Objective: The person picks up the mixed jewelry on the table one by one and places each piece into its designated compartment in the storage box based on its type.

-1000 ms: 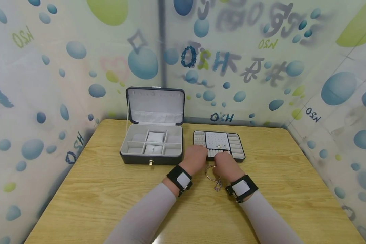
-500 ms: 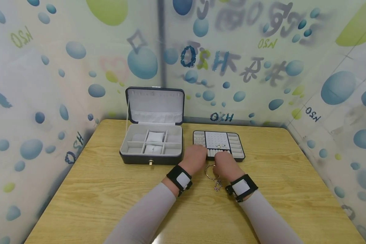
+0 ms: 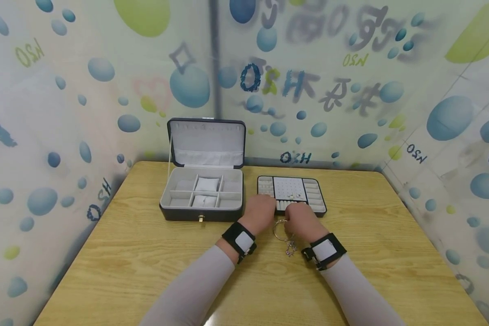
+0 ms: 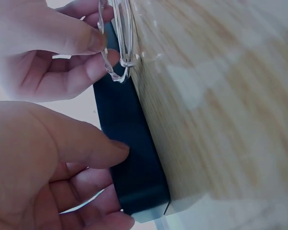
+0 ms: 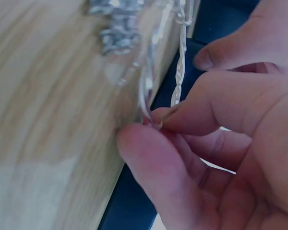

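Note:
A flat jewelry tray (image 3: 315, 199) with ring slots and a pegged white panel lies on the table. My left hand (image 3: 261, 213) grips its near left corner; in the left wrist view the thumb presses the dark tray side (image 4: 139, 177) with fingers curled behind. To its right, at the tray's near edge, my right hand (image 3: 304, 222) pinches a thin twisted silver bangle (image 5: 179, 76) between thumb and forefinger. More silver loops hang beside it, and a small sparkling cluster (image 3: 291, 248) dangles below the hand. The pinching fingertips are hidden in the head view.
Left of the tray stands an open dark jewelry box (image 3: 187, 213), lid upright, with divided compartments. Two of them hold white cushions, one at the back (image 3: 207, 184) and one in front. Small earrings sit on the tray's panel. Patterned walls rise behind the wooden table (image 3: 118, 271).
Both hands stay almost where they were at the tray's near edge. The head view has shifted very slightly; the bangle and hanging cluster keep about the same place.

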`<state>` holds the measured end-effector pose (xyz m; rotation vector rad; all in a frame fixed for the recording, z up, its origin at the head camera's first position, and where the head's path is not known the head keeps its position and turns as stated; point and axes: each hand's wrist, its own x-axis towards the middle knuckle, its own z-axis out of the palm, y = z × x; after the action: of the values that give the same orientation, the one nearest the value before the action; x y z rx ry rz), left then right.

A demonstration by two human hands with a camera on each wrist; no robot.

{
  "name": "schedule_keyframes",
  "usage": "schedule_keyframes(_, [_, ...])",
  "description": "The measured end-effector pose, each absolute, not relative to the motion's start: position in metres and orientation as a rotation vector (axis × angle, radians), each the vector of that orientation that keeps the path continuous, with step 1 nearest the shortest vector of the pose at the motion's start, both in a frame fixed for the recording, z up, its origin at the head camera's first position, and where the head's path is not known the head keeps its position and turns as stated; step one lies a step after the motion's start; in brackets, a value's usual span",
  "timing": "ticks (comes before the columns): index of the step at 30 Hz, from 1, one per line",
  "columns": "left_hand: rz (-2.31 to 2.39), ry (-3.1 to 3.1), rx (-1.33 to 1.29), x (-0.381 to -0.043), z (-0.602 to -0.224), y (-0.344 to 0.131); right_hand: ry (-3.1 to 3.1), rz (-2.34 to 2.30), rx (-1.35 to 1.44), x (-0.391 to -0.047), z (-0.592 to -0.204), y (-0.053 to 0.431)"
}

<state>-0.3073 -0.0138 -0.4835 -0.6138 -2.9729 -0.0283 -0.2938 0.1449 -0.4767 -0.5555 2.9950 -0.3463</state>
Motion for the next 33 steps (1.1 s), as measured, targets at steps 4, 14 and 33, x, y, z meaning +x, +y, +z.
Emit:
schedule_keyframes(4, [-0.028,-2.980,-0.609,-0.307,-0.483,-0.013,2.952,-0.411,-0.528,-0.296,-0.474,0.148])
schedule_keyframes(14, [-0.019,-2.984,-0.613,-0.307,-0.484,-0.014,2.947,-0.521,-0.555,-0.299,-0.470,0.157])
schedule_keyframes(33, [-0.061,-3.002,-0.702,-0.300,-0.470,-0.019,3.016,-0.741,-0.429,-0.302,-0.464,0.164])
